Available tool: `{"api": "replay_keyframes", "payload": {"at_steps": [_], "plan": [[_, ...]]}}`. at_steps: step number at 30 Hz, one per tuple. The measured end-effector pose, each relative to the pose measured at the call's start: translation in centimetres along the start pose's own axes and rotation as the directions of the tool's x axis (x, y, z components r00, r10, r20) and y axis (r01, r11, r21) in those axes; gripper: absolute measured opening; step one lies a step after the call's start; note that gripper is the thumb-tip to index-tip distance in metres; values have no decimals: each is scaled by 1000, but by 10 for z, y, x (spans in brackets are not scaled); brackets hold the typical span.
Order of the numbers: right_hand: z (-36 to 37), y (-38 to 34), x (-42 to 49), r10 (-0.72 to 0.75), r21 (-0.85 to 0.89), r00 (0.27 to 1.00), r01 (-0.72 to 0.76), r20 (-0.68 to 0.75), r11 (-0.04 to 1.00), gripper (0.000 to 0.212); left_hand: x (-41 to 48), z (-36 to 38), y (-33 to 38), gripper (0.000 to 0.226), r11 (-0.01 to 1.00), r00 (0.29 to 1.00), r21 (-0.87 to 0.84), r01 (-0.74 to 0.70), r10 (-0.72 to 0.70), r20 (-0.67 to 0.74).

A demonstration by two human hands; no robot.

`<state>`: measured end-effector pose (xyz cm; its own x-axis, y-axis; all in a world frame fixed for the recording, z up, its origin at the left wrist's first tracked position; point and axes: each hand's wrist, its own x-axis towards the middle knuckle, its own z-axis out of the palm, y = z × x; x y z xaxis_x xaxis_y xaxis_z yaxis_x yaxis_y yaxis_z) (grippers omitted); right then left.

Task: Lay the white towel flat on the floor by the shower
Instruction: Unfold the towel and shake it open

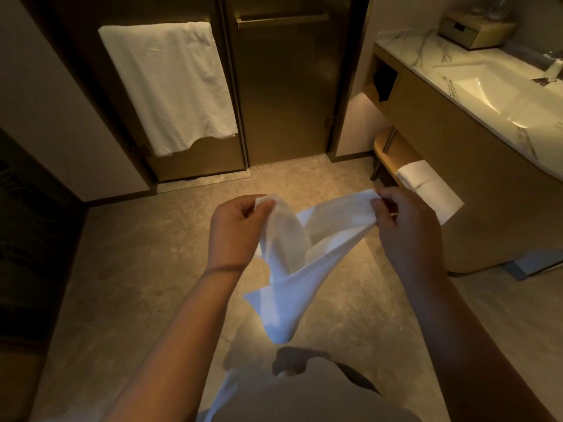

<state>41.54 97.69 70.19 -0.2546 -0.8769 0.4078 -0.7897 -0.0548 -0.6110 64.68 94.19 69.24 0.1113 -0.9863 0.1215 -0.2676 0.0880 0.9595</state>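
Head view: both hands are out front at about chest level, holding the white towel (pixel 292 263) in the air above the floor (pixel 146 254). Left hand (pixel 236 231) has its grip pinched on one top corner, thumb and fingers pressed together on the cloth. Right hand (pixel 405 229) pinches the other top edge the same way. The towel is only partly opened: it sags in a V between the hands, folds bunched in the middle, and the lower tip hangs free, not touching the floor. The shower doors (pixel 283 95) are straight ahead, well apart from the hands, with a larger hanging towel (pixel 170 86) draped on the left door's bar. The counter (pixel 426 47) with a sink (pixel 493 86) is to the right, with folded towels (pixel 426 187) on a low shelf beneath.

Step in hand looks like unfolding or shaking the towel open, before laying it down. Nothing is on the floor yet.

Next move likely needs the hands pulled wider apart so the cloth spreads fully, then a step or lean towards the doors and a lowering so the far edge lands first, keeping corners pinched until it is flat.
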Motion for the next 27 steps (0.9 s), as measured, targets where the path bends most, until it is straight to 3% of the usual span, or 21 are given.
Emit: {"api": "replay_keyframes", "payload": {"at_steps": [20,27], "plan": [[-7,47,4,218,40,967,-214,-129,976,22,16,-39,-33,11,990,977,85,108,-90,-194],[-13,55,8,245,31,960,-243,-134,969,25,22,-50,-36,19,981,967,149,124,-86,-239]]}}
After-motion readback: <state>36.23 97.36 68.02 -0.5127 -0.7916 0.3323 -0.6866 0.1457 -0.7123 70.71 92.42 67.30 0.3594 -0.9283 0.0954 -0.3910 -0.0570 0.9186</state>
